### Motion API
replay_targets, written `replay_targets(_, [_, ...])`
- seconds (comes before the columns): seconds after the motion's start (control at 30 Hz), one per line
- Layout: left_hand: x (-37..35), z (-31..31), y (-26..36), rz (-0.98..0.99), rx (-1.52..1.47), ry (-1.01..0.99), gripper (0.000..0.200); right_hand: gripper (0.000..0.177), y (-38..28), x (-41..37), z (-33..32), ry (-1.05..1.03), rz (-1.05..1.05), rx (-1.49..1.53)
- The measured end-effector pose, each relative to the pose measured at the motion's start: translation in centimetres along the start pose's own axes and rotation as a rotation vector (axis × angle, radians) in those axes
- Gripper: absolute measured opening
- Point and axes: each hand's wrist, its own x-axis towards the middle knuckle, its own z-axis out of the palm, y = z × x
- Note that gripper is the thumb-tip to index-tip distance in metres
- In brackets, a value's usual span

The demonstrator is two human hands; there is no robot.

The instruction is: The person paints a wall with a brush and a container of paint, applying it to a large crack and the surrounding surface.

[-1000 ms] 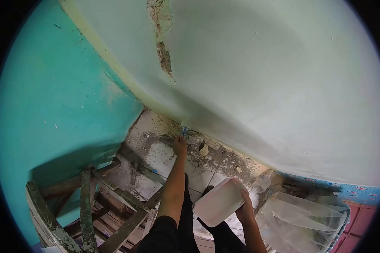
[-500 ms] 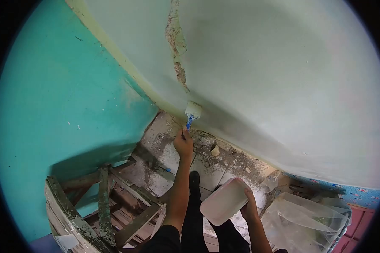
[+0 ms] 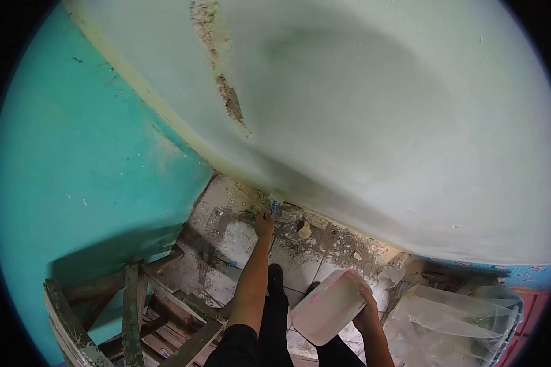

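Note:
My left hand (image 3: 264,224) is closed round the handle of a paintbrush (image 3: 275,202) with blue on its handle and a broad pale head. The brush head is at the foot of the pale wall (image 3: 349,140), close to the floor line; whether it presses on the wall is hard to see. My right hand (image 3: 367,311) grips the right rim of a whitish rectangular tub (image 3: 326,309), tilted over my legs. Pale, whitish stuff coats its inside. A rough strip of broken plaster (image 3: 228,98) runs down the wall above the brush.
On the left, a worn wooden frame (image 3: 131,306) stands by the turquoise wall (image 3: 104,177). Rubble and a yellowish lump (image 3: 304,230) lie on the dirty tiled floor (image 3: 294,263). Clear plastic sheeting (image 3: 453,324) covers something at the lower right.
My left hand has lowered the paintbrush down the wall to its base. The view has shifted, and the tub stays in my right hand.

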Motion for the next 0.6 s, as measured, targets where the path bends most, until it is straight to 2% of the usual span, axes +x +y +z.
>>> replay_targets(0.03, [-0.1,-0.1,0.3,-0.057,0.091,-0.057,0.038,0.057,0.4,0.2,-0.6,0.002,-0.007,-0.005])
replay_targets(0.13, [0.2,-0.9,2.2,-0.018,0.098,-0.054,0.039,0.059,0.6,0.6,-1.7,-0.009,-0.033,-0.018])
replay_targets(0.23, [-2.1,-4.0,5.2,0.153,0.049,0.081,0.038,0.059,-0.2,-0.1,-1.5,-0.025,-0.07,-0.031])
replay_targets(0.37, [-7.4,-12.7,12.9,0.272,-0.303,0.15,0.038,0.058,-1.0,-1.1,-1.3,-0.035,-0.087,-0.089])
replay_targets(0.47, [-8.8,-16.3,16.7,0.304,-0.552,0.163,0.037,0.058,-1.2,-1.6,-1.1,-0.026,-0.068,-0.114])
replay_targets(0.53, [-9.1,-17.0,18.6,0.305,-0.617,0.151,0.038,0.055,-1.1,-1.5,-1.4,-0.036,-0.067,-0.106])
replay_targets(0.6, [-7.9,-13.3,16.5,0.365,-0.621,0.168,0.036,0.052,-0.5,-1.2,-1.8,-0.063,-0.069,-0.074])
